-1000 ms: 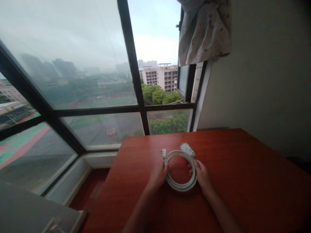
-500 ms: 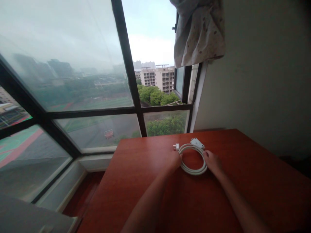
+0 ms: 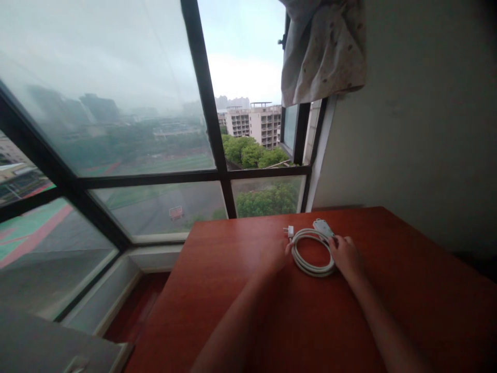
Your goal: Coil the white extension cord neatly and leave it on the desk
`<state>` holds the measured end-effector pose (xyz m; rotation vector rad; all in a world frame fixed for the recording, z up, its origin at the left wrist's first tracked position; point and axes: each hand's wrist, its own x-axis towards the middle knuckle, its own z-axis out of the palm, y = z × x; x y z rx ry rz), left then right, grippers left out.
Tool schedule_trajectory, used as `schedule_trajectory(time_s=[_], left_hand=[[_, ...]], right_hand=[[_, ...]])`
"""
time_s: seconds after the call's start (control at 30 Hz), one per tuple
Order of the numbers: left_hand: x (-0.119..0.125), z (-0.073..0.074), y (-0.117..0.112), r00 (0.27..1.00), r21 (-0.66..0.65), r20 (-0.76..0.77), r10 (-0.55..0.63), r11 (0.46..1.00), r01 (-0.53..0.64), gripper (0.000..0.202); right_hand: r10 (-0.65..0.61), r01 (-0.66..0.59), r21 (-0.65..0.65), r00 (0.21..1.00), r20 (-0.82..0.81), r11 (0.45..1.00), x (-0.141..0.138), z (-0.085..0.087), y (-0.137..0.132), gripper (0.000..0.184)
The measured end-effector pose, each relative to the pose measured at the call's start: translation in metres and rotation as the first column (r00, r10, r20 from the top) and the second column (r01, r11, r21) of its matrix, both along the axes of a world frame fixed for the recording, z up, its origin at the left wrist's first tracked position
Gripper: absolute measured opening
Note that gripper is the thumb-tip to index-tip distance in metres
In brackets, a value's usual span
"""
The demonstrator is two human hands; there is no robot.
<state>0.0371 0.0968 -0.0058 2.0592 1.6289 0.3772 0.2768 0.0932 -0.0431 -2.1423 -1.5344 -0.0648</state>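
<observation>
A white extension cable wound into a round coil [image 3: 312, 266] lies flat on the red-brown table [image 3: 272, 321], far from me. Its small plug [image 3: 290, 231] sticks out at the coil's top left, and its flat socket block [image 3: 323, 226] sits at the top right. My left hand [image 3: 277, 255] is against the coil's left side and is slightly blurred. My right hand [image 3: 347, 256] rests on the coil's right side, fingers curled over the cable just below the socket block. Both arms reach far forward.
The table's far edge meets a large window with black frames [image 3: 217, 150]. A grey wall [image 3: 419, 129] runs along the table's right. A spotted cloth [image 3: 326, 46] hangs at the window's upper right. A floor ledge [image 3: 116, 305] lies left of the table.
Both hands have slid the coil away from me across the table and a little to the right. My arms are now stretched out further.
</observation>
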Motion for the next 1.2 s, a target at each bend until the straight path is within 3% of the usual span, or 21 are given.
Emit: schedule_trajectory(time_s=[0.07,0.17,0.23,0.3,0.33,0.4,0.5,0.6,0.67,0.73,0.8,0.93,1.07,1.2], left_hand=[[-0.019,-0.001,-0.009,0.998,0.028,-0.02,0.051,0.998,-0.051,0.064],[-0.048,-0.001,-0.023,0.996,0.061,-0.001,0.085,0.995,-0.084,0.056],[-0.063,-0.001,-0.031,0.995,0.073,0.027,0.099,0.992,-0.101,0.051],[-0.074,-0.003,-0.037,0.991,0.084,0.061,0.118,0.989,-0.123,0.047],[-0.078,-0.005,-0.039,0.989,0.09,0.081,0.127,0.987,-0.134,0.045],[-0.082,-0.011,-0.042,0.983,0.098,0.119,0.138,0.984,-0.15,0.041],[-0.086,-0.019,-0.045,0.969,0.125,0.196,0.153,0.976,-0.18,0.037],[-0.088,-0.025,-0.046,0.947,0.126,0.282,0.152,0.973,-0.194,0.034],[-0.089,-0.026,-0.047,0.946,0.112,0.293,0.143,0.977,-0.182,0.035],[-0.089,-0.027,-0.047,0.952,0.112,0.273,0.138,0.978,-0.174,0.035],[-0.088,-0.027,-0.047,0.96,0.119,0.245,0.133,0.979,-0.166,0.035],[-0.086,-0.025,-0.049,0.982,0.139,0.138,0.128,0.979,-0.147,0.033],[-0.085,-0.022,-0.053,0.994,0.154,0.043,0.105,0.982,-0.11,0.031],[-0.084,-0.02,-0.054,0.995,0.132,0.013,0.1,0.986,-0.101,0.03]], right_hand=[[0.072,-0.065,0.128,0.996,-0.051,0.99,-0.018,0.009,-0.005,0.04],[0.315,-0.255,0.266,0.925,-0.211,0.929,-0.062,0.021,-0.011,0.038],[0.484,-0.385,0.303,0.778,-0.402,0.872,-0.096,0.026,-0.014,0.033],[0.531,-0.435,0.313,0.604,-0.595,0.844,-0.129,0.025,-0.017,0.026],[0.536,-0.455,0.307,0.559,-0.632,0.836,-0.143,0.023,-0.018,0.024],[0.547,-0.5,0.282,0.532,-0.647,0.819,-0.165,0.016,-0.019,0.022],[0.575,-0.525,0.283,0.557,-0.6,0.803,-0.176,0.006,-0.02,0.022],[0.589,-0.482,0.339,0.641,-0.492,0.808,-0.154,0.005,-0.018,0.022],[0.533,-0.411,0.359,0.76,-0.373,0.838,-0.119,0.007,-0.014,0.027],[0.363,-0.273,0.377,0.912,-0.192,0.885,-0.076,0.006,-0.009,0.031],[0.159,-0.127,0.375,0.986,-0.057,0.918,-0.036,-0.001,-0.005,0.034],[0.026,-0.046,0.277,0.997,0.075,0.96,0.005,-0.028,-0.001,0.039],[0.032,-0.038,0.195,0.999,0.033,0.98,0.007,-0.048,0.002,0.04],[0.087,-0.072,0.216,0.994,-0.062,0.974,0.012,-0.054,0.007,0.042]])
